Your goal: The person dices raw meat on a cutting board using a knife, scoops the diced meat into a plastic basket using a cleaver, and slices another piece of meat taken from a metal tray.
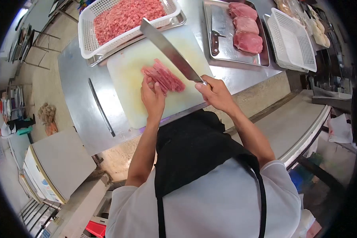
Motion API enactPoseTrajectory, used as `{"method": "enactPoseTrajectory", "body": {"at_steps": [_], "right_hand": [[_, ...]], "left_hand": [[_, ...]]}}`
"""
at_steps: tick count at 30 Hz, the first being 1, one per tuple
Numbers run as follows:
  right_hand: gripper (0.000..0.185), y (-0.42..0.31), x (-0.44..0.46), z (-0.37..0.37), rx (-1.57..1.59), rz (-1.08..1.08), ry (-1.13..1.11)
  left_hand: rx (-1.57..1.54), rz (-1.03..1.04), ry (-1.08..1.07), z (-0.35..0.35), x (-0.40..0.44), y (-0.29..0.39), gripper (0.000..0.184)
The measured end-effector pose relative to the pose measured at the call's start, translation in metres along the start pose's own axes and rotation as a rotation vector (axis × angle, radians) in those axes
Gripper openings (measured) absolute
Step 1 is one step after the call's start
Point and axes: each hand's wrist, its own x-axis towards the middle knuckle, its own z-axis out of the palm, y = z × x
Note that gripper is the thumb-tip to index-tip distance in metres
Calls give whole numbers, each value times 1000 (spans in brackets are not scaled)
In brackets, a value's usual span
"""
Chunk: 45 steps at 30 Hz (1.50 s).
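My right hand [216,93] is wrapped round the handle of a large knife [170,49] with a long, broad blade. The blade is raised above the cutting board and points up and to the left. Under it, a pile of raw meat strips [168,77] lies on the pale, yellow-stained cutting board [139,115]. My left hand [152,95] has its fingers curled against the left end of the strips, holding them. The thumb rests on the near side of the meat.
A white perforated basket [85,37] of diced meat stands beyond the board. At the back right, a metal tray [218,25] holds several meat pieces and a smaller knife [215,43]. Beside it sits a white basket [293,39]. A dark sharpening rod [101,107] lies on the left.
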Motion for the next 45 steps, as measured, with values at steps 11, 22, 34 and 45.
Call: {"method": "enactPoseTrajectory", "body": {"at_steps": [11,22,34,45], "right_hand": [[49,67,-9,-18,-87,121,200],[46,48,-7,22,-462,-207,60],[43,40,1,-15,176,186,-198],[52,61,-1,0,1056,120,-293]], "left_hand": [[623,281,-126,56,10,29,97],[647,400,-388,-26,59,18,89],[852,363,-305,-1,17,23,76],[-780,-390,-328,22,14,67,30]]}}
